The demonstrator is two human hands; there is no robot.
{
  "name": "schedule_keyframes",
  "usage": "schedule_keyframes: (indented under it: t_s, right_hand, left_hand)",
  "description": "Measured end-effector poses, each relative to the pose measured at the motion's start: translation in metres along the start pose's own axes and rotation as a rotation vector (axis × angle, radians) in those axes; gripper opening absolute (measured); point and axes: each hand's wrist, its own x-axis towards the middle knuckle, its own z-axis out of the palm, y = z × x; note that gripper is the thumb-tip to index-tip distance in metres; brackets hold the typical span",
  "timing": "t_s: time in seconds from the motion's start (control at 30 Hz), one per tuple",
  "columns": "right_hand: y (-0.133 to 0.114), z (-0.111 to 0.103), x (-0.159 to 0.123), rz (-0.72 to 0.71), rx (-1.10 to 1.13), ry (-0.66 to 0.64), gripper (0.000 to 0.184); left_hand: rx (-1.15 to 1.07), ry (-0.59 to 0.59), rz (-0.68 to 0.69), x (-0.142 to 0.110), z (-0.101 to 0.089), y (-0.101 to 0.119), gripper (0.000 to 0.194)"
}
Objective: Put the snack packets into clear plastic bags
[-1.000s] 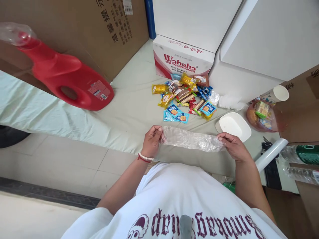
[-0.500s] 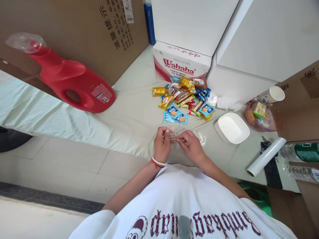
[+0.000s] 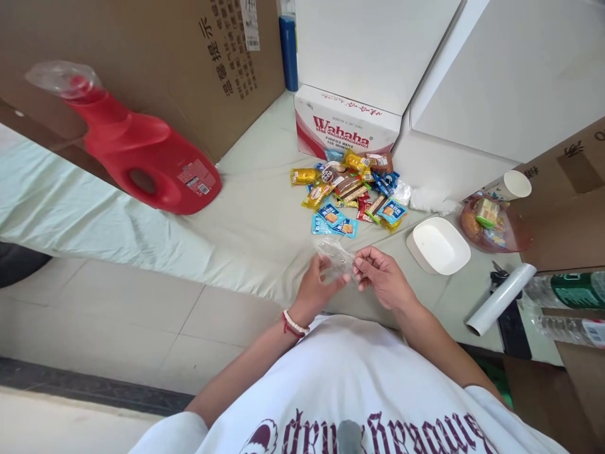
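One near edge of the cloth-covered surface (image 3: 255,221) runs along the person's white shirt (image 3: 354,359), with tiled floor (image 3: 142,315) exposed below it at the left. On the far side, a Wahaha carton (image 3: 347,120) bounds the area; a pile of wrapped snacks (image 3: 350,188) lies directly in front of it. Lateral room is greatest to the left, where bare cloth extends from the pile to the red jug (image 3: 155,157). Clearance to the right is narrower: a white bowl (image 3: 437,246) stands near the right hand (image 3: 385,277), and a white roll (image 3: 501,299) lies farther out, toward the right end. The clear plastic film (image 3: 336,252) is located between the two hands, over the near part of the surface, just short of the blue packets (image 3: 331,214) at the pile's front. It is thin, transparent and crumpled, with whitish creases and bright highlights. The right hand is closed in a fingertip pinch on the film's right end. The left hand (image 3: 317,289) is half open at the left end, thumb spread; whether it touches the film cannot be told.
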Motion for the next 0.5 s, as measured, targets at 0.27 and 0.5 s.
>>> schedule_keyframes:
  t_s: [0.27, 0.5]
  right_hand:
    - [-0.049, -0.064, -0.01, -0.12, -0.11, 0.066, 0.034]
    - [-0.074, -0.084, 0.025, -0.008, -0.021, 0.051, 0.039]
  left_hand:
    - [-0.451, -0.287, -0.211, -0.003, -0.042, 0.021, 0.036]
    - [-0.254, -0.338, -0.277, 0.048, -0.07, 0.042, 0.043]
